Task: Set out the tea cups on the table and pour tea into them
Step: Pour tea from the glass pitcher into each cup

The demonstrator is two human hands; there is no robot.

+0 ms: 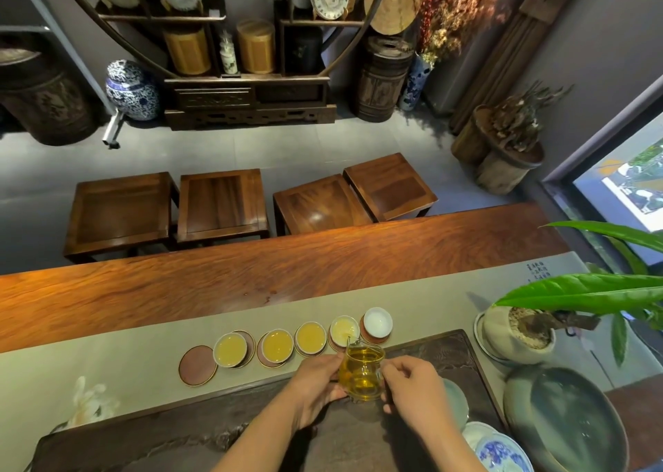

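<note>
a person's two hands hold a glass pitcher (361, 373) of amber tea over the dark carved tea tray (448, 349), spout tipped toward the row of cups. the left hand (315, 382) cups the pitcher's side with fingers wrapped against the glass; the right hand (412, 387) has thumb and fingers closed at the handle side, though the handle itself is mostly hidden, so the exact grip is hard to read.

just beyond the spout, the fourth cup (344, 328) holds a shallow, pale pool of tea, apparently mid-fill. to its left three cups (276, 346) sit full on round coasters; one coaster (198, 365) at the far left is bare. to its right the last cup (376, 320) looks empty and white.

the risks lie in the pour: a tilt too steep could flood the small cup and spill onto the grey cloth runner (107, 356), and a drip off the spout while shifting to the last cup could stain it. a low pass could also knock the closely set cups. farther off, the wooden table (251, 285) and four stools (222, 202) stand clear.
</note>
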